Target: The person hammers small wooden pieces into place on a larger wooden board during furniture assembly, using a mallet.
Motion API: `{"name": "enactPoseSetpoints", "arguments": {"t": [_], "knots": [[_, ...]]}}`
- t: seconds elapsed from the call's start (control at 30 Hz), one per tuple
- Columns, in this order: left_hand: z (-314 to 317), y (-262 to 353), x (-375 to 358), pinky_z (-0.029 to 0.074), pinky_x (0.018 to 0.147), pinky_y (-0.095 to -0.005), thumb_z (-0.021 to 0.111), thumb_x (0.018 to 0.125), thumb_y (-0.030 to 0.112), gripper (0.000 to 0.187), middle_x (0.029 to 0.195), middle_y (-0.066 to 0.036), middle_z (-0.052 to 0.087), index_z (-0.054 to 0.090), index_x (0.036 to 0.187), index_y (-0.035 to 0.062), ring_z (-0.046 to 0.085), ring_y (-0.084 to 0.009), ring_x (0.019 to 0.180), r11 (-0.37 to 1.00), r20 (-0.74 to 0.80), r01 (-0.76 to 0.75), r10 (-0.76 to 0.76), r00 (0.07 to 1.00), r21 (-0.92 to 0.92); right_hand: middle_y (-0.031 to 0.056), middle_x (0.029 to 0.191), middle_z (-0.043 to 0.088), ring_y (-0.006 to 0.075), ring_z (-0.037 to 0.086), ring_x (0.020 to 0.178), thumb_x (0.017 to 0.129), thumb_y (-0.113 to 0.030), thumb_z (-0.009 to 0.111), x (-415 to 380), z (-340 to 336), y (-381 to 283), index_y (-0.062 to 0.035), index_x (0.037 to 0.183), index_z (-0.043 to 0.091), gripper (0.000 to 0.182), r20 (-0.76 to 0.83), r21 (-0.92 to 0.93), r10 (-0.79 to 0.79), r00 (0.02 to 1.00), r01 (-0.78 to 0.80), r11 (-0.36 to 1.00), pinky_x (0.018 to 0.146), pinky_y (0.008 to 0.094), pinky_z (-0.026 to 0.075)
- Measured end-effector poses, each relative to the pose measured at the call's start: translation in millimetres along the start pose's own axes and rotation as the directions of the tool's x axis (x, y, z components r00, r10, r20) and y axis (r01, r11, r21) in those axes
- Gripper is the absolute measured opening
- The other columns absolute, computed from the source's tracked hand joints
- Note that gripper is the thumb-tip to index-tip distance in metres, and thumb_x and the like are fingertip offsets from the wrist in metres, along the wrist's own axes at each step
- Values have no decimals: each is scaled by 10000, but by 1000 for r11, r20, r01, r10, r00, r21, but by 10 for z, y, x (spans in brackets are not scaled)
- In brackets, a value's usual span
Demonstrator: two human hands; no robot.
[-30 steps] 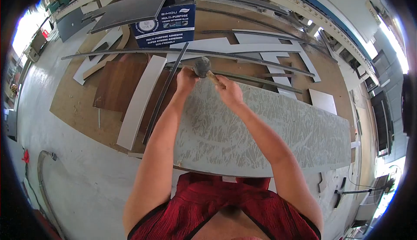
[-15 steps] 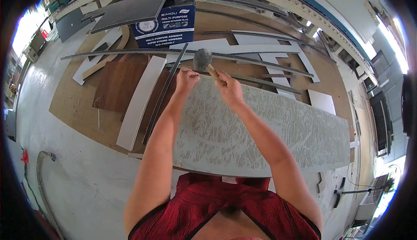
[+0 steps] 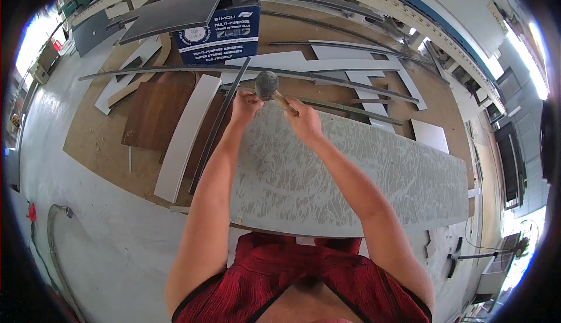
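My right hand [image 3: 304, 122] is closed around the wooden handle of a rubber mallet [image 3: 267, 84], whose dark round head points away from me. Just left of that head, my left hand [image 3: 246, 108] is closed at the far left corner of a grey-green patterned panel [image 3: 350, 171]. Its fingertips are pinched, and whatever they hold is too small to make out. The panel lies flat in front of me. Along its far edge runs a dark narrow strip [image 3: 350, 110].
Left of the panel lie a long dark strip [image 3: 221, 125], a white board [image 3: 186, 142] and a brown wooden board [image 3: 156, 113]. Behind stands a blue adhesive box [image 3: 219, 37] under a dark grey panel [image 3: 175, 22]. White offcuts [image 3: 327, 65] and long dark strips lie across the brown surface.
The mallet head has come slightly down and left, closer to my left hand. My left hand stays at the panel's corner. The whole view has shifted a little.
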State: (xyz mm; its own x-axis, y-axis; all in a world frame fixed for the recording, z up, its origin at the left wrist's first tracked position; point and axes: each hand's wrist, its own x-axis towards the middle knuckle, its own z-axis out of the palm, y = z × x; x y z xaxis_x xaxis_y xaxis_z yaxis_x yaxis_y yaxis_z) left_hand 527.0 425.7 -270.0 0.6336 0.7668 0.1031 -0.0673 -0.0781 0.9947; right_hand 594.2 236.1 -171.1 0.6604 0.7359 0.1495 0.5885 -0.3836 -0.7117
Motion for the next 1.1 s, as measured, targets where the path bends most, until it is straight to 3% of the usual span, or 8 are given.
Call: {"name": "enactPoseSetpoints", "arguments": {"t": [0.07,0.3,0.4,0.57,0.67,0.8,0.9,1.1], "knots": [[-12,-56,30,487,602,-271,674,697,-45,372,861,-127,606,438,985,-48,607,-184,762,996,21,-5,7,1000,-90,127,1022,620,334,573,947,796,-224,585,8,10,10,-169,1178,543,389,22,-26,21,1000,-20,999,784,411,452],[-51,19,-9,482,671,-281,671,694,-47,307,866,-119,618,522,961,-66,610,-178,785,999,30,48,-49,998,14,140,1016,625,313,590,933,789,-224,607,54,28,23,-181,1188,551,405,44,-41,64,997,-63,997,791,377,448],[-69,152,-68,480,675,-280,678,678,-52,238,870,-103,623,599,903,-57,612,-170,788,998,96,16,-23,995,69,132,936,641,269,621,785,793,-223,609,94,120,214,-166,1186,554,401,-2,-41,-52,999,52,998,726,360,465],[-75,-56,98,480,680,-280,702,659,-44,205,879,-108,625,628,849,-58,615,-176,781,987,115,14,-33,993,158,100,766,623,160,564,539,800,-193,605,147,150,324,-121,1187,549,397,37,15,4,999,-5,1000,553,316,454],[-37,-56,96,479,680,-273,711,640,-49,169,879,-111,622,636,790,-67,616,-177,793,996,54,75,-73,996,-44,72,681,579,123,532,498,807,-171,596,185,113,368,-116,1191,549,391,93,99,0,996,-9,995,471,283,424],[-47,-6,76,472,664,-276,727,646,28,139,848,-91,610,653,748,-31,609,-179,765,980,78,-42,28,997,194,26,620,510,84,480,468,817,-163,586,128,-70,159,-118,1204,543,392,210,305,200,957,-258,917,412,247,381],[-71,-144,95,464,636,-285,732,654,96,156,820,-76,603,663,755,-1,600,-177,720,944,66,-113,97,993,309,22,625,509,69,450,450,824,-159,581,189,-91,110,-110,1203,543,385,103,480,237,966,-257,839,408,243,378],[-54,-12,25,452,590,-282,730,657,114,157,734,-55,613,674,765,15,571,-140,639,968,76,-72,56,996,239,122,874,634,260,610,772,790,-153,587,283,25,293,-112,1158,566,371,28,241,78,997,-83,967,652,348,472]]}}
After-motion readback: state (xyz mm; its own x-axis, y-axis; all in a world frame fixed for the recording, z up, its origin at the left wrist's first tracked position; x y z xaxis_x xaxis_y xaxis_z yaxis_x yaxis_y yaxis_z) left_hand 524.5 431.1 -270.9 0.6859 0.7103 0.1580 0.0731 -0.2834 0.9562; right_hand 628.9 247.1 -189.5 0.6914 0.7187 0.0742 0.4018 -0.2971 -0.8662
